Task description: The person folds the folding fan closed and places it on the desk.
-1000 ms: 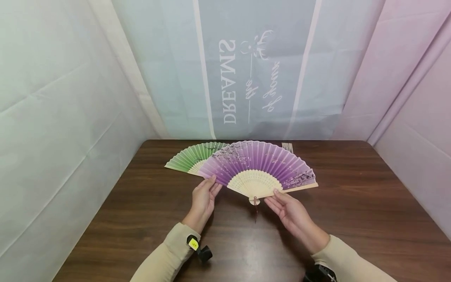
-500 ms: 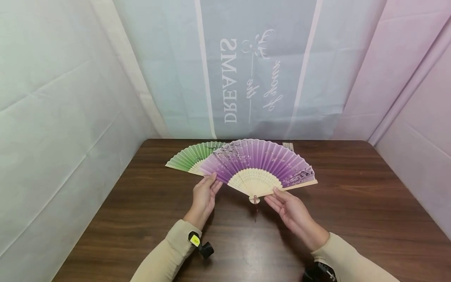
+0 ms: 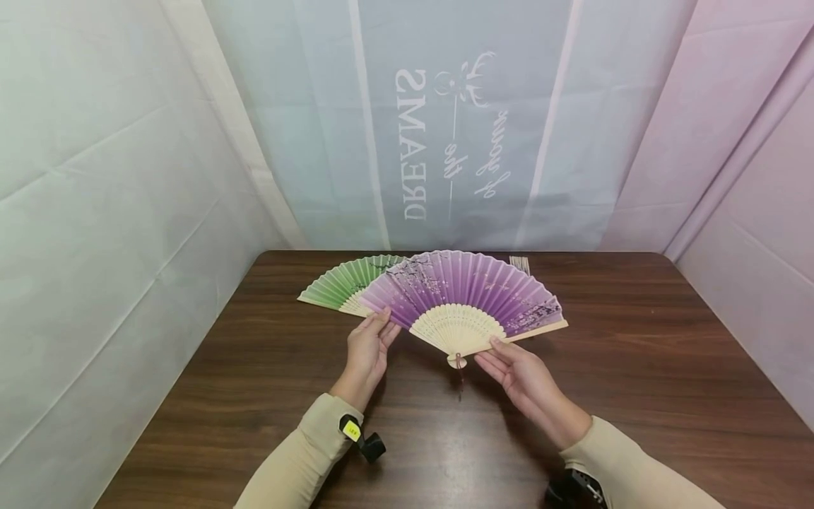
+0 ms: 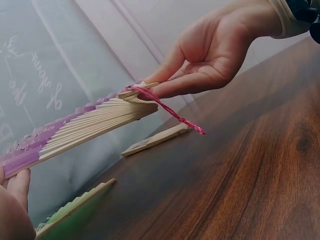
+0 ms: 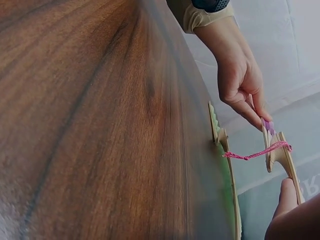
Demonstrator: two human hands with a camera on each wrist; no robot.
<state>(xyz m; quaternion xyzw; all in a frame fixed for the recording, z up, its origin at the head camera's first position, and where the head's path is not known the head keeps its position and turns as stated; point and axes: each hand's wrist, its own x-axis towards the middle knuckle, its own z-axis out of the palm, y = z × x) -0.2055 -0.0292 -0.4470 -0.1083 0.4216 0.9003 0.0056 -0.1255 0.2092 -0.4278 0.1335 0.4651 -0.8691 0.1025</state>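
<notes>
A purple folding fan (image 3: 454, 283) with blossom branches is spread wide above the table, its pale ribs (image 3: 459, 326) meeting at the bottom. My left hand (image 3: 367, 357) pinches its left edge between thumb and fingers. On the other side my right hand (image 3: 528, 378) pinches the right outer stick near the pivot, thumb on top. From the pivot hangs a pinkish-red tassel cord (image 4: 170, 111), clearest in the left wrist view. Behind the purple fan a spread green folding fan (image 3: 346, 281) lies on the table, its right part hidden.
A narrow pale ribbed thing (image 3: 519, 265) lies at the table's back edge, partly behind the purple fan; the left wrist view shows it as a flat wooden stick shape (image 4: 156, 140). Fabric walls enclose the brown table (image 3: 407, 452) at the back and both sides.
The purple fan and my right hand have shifted slightly left, and the fan's right end sits a little higher. Both hands keep their hold; the green fan stays put.
</notes>
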